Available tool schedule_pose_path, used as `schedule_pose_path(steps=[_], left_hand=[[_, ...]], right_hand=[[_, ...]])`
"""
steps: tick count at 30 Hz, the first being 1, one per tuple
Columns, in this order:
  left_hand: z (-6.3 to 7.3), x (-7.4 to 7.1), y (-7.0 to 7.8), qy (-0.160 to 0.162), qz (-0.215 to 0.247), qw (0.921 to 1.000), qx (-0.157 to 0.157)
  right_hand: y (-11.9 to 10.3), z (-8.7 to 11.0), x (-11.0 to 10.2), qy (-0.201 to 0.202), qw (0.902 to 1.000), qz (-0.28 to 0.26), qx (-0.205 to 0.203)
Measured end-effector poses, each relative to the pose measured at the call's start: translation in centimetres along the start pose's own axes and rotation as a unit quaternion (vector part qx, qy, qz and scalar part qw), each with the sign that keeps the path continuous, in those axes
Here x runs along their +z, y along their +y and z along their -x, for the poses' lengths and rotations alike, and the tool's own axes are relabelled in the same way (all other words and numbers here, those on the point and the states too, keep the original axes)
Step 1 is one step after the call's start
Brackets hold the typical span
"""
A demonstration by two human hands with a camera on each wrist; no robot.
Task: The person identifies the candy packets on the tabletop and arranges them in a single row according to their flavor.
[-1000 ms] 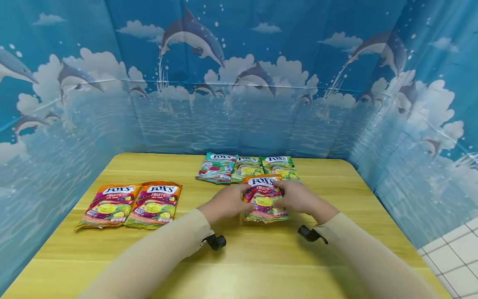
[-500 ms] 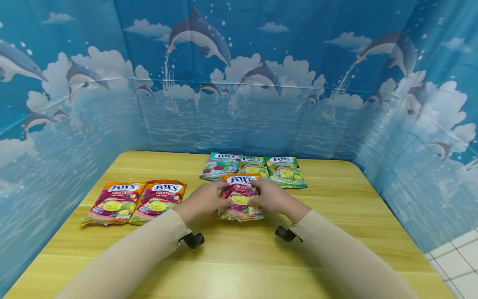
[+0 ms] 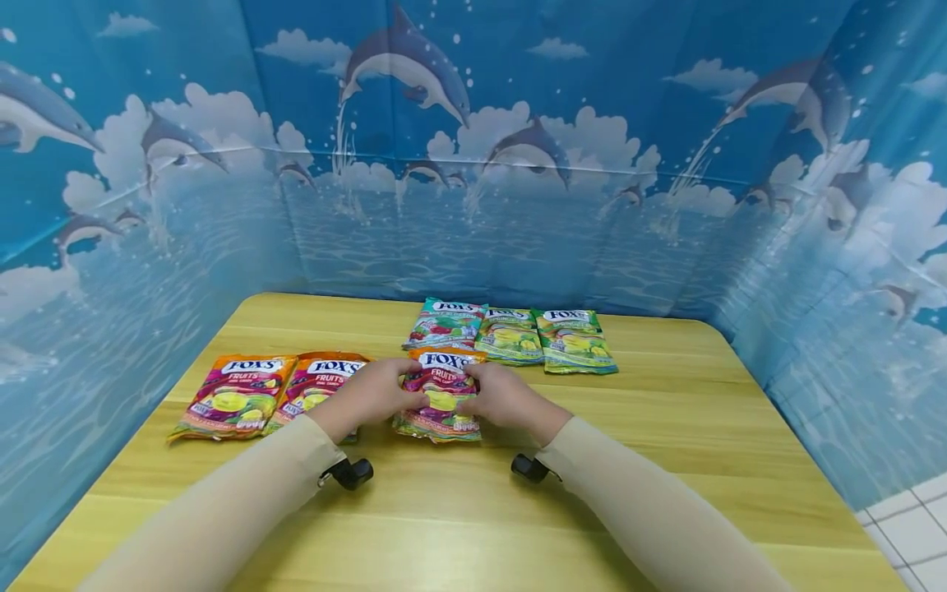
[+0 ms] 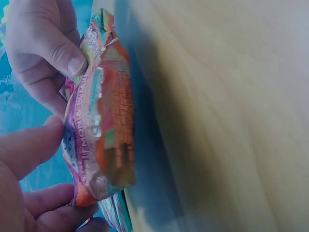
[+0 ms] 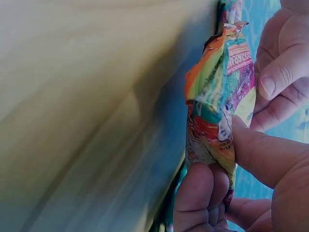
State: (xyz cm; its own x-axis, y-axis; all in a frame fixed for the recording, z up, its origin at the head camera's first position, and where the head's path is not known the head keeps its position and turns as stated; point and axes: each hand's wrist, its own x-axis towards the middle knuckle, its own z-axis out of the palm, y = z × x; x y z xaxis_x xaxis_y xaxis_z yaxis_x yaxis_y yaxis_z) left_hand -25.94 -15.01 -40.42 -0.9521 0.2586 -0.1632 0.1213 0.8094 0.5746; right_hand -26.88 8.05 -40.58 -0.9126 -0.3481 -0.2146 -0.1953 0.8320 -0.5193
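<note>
Both hands grip an orange-and-purple bag of fruit candy (image 3: 441,403) by its two sides. My left hand (image 3: 373,396) has its thumb on the front face and fingers curled at the edge. At the opposite edge, my right hand (image 3: 510,399) pinches the bag likewise. In both wrist views, the raised bag (image 4: 99,130) is seen from its end, with a shadow on the wood beside it. To its left lie two matching candy bags, one at the far left (image 3: 237,399) and one (image 3: 320,382) partly hidden behind my left hand.
Along the back of the yellow wooden table (image 3: 666,427) lie a teal candy bag (image 3: 447,325) and two green-yellow candy bags, one in the middle (image 3: 508,335) and one at the right (image 3: 575,341). A dolphin-print curtain (image 3: 473,230) surrounds the table's back and sides.
Both hands have carried the orange-and-purple candy bag leftward, closer to the two matching bags. The right green-yellow bag is now uncovered. The head view has shifted slightly.
</note>
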Motion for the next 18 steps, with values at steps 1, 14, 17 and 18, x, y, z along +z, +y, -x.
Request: schedule_pose_path(steps=[1, 14, 17, 18], left_hand=[[0.0, -0.1, -0.2, 0.000, -0.001, 1.0000, -0.002], [0.3, -0.6, -2.4, -0.005, -0.085, 0.9963, -0.001], [0.4, -0.7, -2.6, -0.009, -0.116, 0.9932, 0.005], [0.4, -0.8, -2.7, -0.011, -0.122, 0.9924, 0.006]], right_hand=[[-0.1, -0.2, 0.2, -0.001, 1.0000, 0.004, -0.003], [-1.0, -1.2, 1.7, -0.023, 0.9995, 0.018, -0.009], [-1.1, -1.4, 2.0, -0.022, 0.9997, 0.008, -0.011], [-1.1, -1.5, 2.1, -0.022, 0.9997, 0.006, -0.013]])
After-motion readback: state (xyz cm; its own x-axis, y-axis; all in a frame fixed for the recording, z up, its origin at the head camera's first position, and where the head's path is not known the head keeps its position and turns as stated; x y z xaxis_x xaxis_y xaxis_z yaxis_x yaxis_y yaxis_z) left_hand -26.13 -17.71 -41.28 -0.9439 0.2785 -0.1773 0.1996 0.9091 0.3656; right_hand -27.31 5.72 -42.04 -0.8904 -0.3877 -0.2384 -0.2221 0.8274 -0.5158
